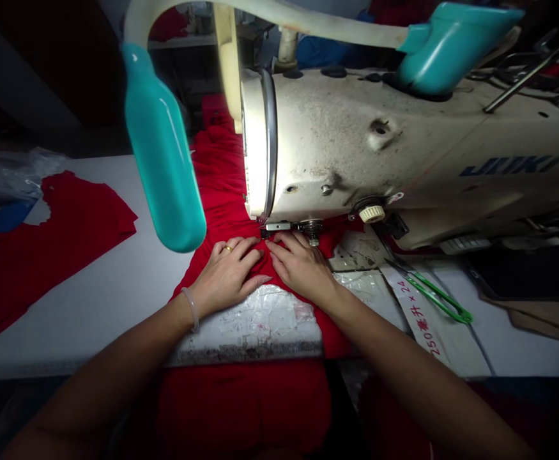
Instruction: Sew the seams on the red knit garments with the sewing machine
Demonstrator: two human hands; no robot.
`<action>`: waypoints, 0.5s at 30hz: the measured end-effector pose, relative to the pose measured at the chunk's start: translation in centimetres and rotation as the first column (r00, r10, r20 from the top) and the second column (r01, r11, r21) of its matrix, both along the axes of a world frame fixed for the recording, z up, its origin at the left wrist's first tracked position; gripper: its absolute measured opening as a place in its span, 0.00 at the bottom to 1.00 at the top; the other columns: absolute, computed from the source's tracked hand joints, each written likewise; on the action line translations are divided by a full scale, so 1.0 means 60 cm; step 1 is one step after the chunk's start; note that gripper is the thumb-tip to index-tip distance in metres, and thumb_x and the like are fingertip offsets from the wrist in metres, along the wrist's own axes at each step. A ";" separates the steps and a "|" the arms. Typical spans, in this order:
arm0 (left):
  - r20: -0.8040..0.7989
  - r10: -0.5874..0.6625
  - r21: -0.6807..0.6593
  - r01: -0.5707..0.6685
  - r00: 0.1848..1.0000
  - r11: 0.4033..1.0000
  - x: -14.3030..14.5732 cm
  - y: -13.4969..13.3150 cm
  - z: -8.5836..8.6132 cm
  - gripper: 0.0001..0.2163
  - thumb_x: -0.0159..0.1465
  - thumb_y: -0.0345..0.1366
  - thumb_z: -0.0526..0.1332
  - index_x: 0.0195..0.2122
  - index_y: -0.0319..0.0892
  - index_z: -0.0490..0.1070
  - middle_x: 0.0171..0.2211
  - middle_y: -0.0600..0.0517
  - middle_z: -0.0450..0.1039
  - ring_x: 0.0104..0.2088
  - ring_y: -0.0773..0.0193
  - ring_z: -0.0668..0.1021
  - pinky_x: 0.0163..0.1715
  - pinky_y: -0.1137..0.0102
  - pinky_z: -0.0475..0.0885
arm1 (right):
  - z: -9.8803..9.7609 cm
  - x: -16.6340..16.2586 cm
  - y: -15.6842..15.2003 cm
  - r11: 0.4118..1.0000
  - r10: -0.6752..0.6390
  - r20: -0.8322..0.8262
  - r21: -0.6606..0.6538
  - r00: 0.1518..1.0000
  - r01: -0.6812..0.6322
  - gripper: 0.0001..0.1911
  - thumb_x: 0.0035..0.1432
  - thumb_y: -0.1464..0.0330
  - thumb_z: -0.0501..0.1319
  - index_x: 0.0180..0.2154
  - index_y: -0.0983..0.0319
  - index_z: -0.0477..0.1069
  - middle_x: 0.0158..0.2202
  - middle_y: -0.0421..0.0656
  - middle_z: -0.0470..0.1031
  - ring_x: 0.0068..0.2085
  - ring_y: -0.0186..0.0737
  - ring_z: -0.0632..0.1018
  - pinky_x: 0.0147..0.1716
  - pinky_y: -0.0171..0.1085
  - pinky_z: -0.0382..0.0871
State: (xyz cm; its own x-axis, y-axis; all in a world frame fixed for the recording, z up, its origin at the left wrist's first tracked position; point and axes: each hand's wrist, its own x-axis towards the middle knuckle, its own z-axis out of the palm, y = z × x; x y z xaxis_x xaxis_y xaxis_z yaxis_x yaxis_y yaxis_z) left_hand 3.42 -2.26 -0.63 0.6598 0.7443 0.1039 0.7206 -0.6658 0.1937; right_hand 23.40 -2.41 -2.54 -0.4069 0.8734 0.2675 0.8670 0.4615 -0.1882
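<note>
Head view: nearest me, my left hand (226, 271) and right hand (301, 265) lie side by side on red knit cloth (222, 191), almost touching at the fingertips.
Fingers: open and flat on both hands, pressing down on the cloth without pinching or gripping it; spread like this, they seem meant to smooth the cloth and keep it from bunching.
Left wrist: a pale bangle (191, 310) sits there, and a gold ring (229, 247) is on one of my left fingers.
Red cloth: it runs from under my palms up beneath the machine and on towards the top middle of the frame, with more hanging past the front edge of the tabletop (92, 287).
Tabletop: clear plastic sheeting with tape (255, 326) covers the part under my hands, perhaps so the cloth slides easily.
Presser foot: a metal presser foot (274, 226) sits just beyond my fingertips, where my hands seem placed to steady the cloth; the needle is hidden from here.
Right of my hands: green-handled snips (439, 297) lie on a white strip printed in red (416, 313), within easy reach.
Left of my hands: a cut red panel (68, 243) lies flat, with a clear plastic bag (11, 172) beyond it.
Above: a cream JUKI sewing machine head (356, 147) fills the upper right, and a teal plastic guard (161, 147) hangs in front of the upper left.
</note>
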 end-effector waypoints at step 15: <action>-0.001 0.012 -0.024 -0.012 1.000 1.000 0.001 0.003 0.003 0.22 0.70 0.53 0.51 0.51 0.40 0.70 0.62 0.39 0.64 0.59 0.45 0.67 0.53 0.49 0.64 | -0.001 0.002 0.001 0.999 0.032 -0.020 0.006 0.999 -0.032 0.19 0.67 0.70 0.51 0.53 0.60 0.75 0.53 0.48 0.74 0.51 0.46 0.72 0.50 0.43 0.67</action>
